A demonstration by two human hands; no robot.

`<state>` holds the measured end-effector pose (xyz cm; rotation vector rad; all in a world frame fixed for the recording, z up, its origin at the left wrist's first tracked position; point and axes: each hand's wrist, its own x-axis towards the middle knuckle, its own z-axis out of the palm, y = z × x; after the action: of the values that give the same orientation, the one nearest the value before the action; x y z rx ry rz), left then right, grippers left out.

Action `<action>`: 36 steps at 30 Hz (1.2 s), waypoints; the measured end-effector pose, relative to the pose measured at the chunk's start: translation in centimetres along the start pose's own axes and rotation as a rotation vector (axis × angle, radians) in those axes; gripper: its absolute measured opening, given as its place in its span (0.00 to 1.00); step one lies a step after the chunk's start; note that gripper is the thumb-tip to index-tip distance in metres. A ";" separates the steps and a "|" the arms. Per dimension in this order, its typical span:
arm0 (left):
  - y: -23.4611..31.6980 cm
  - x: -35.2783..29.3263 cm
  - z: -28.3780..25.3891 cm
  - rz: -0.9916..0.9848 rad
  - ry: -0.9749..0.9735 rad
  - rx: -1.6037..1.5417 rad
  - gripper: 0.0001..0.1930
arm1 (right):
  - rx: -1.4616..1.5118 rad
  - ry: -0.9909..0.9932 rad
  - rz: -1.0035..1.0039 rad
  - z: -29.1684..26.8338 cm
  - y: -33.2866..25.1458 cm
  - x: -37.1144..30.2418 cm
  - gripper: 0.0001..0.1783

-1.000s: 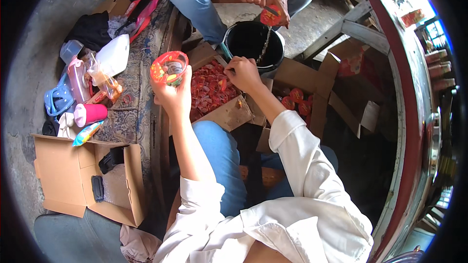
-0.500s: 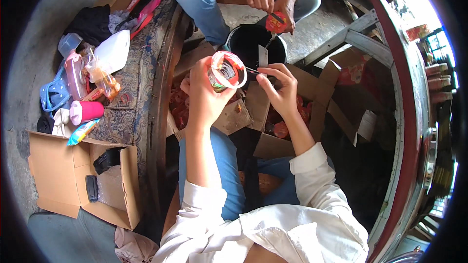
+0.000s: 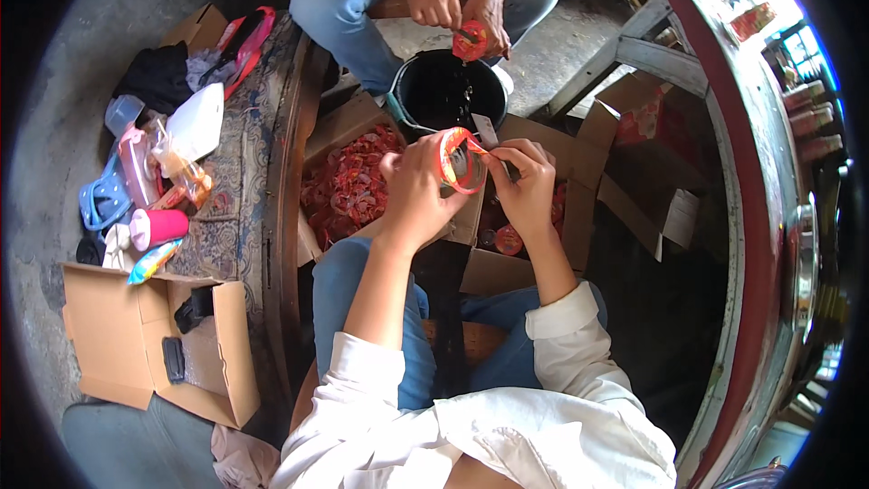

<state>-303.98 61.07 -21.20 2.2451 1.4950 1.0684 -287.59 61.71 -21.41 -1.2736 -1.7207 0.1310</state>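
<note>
My left hand (image 3: 416, 183) is wrapped round a clear plastic cup (image 3: 463, 172) with a red rim, its open end tilted toward me. My right hand (image 3: 523, 183) is closed at the cup's right edge, thumb and forefinger pinching at the red rim film. A flat, pale-ended tool like a small blade (image 3: 485, 130) sticks up from the right hand; its other end is hidden by the fingers. Across from me, another person's hands (image 3: 453, 11) hold a red-topped cup (image 3: 469, 40) over a black bucket (image 3: 450, 95), and dark liquid bits fall from it.
A carton of red plastic scraps (image 3: 348, 183) stands left of my knees, another carton with red cups (image 3: 534, 258) on the right. A bench (image 3: 237, 208) holds bags and bottles. An open cardboard box (image 3: 109, 335) lies lower left; a wooden frame (image 3: 751, 217) runs along the right.
My right hand has come down to the cup's rim, and the left hand has turned and lowered the cup. The view has shifted, showing more of the scrap carton.
</note>
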 end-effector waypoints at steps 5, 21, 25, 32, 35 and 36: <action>0.3 0.4 0.6 -0.026 0.080 -0.008 0.28 | -0.028 -0.011 -0.033 -0.3 -0.3 -0.5 0.05; 1.4 0.6 0.7 -0.088 -0.095 -0.310 0.26 | -0.047 0.016 0.033 -2.3 0.8 0.2 0.04; 1.1 0.2 0.6 -0.104 -0.221 -0.398 0.26 | -0.098 0.014 0.045 -2.4 0.6 -0.2 0.04; 0.1 0.2 0.5 -0.116 -0.336 -0.512 0.25 | -0.106 -0.002 0.056 -2.2 0.9 0.0 0.02; 0.1 0.2 0.4 -0.106 -0.360 -0.542 0.24 | -0.115 -0.014 0.072 -2.1 0.9 0.0 0.02; 0.1 0.2 0.3 -0.086 -0.373 -0.544 0.22 | -0.116 -0.014 0.074 -2.1 0.9 -0.1 0.02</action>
<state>-303.65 61.30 -21.31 1.8470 0.9902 0.8402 -285.45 61.13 -20.81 -1.4252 -1.7144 0.0845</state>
